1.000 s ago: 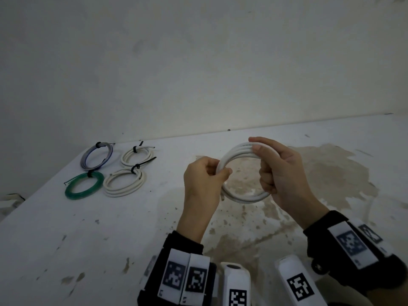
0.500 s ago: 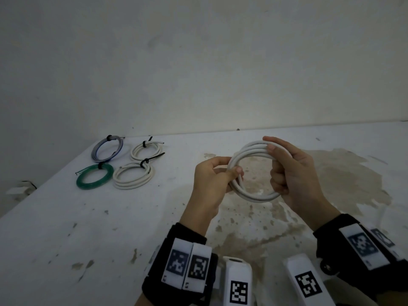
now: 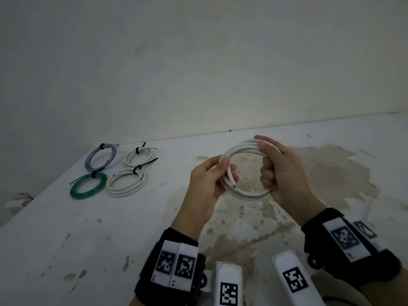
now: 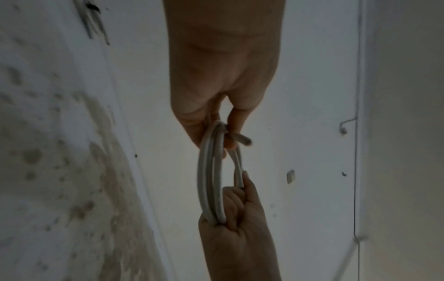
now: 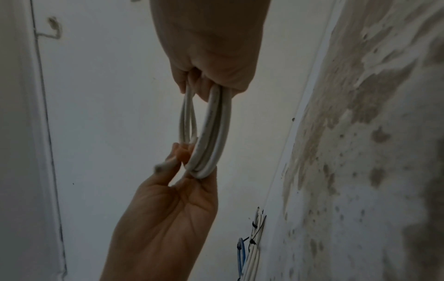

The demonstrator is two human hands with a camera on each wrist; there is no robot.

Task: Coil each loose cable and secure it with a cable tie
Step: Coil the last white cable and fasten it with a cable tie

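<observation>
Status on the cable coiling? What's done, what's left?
Done: four tied coils on the white table: blue-grey, small white, green, larger white. In hand: left hand and right hand grip the thick white cable coil. Left: its tie; none visible.

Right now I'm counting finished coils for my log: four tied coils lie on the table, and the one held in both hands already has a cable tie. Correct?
Not quite. The head view shows the white coil held by the left hand and right hand without a tie. The four tied coils do lie on the table.
</observation>
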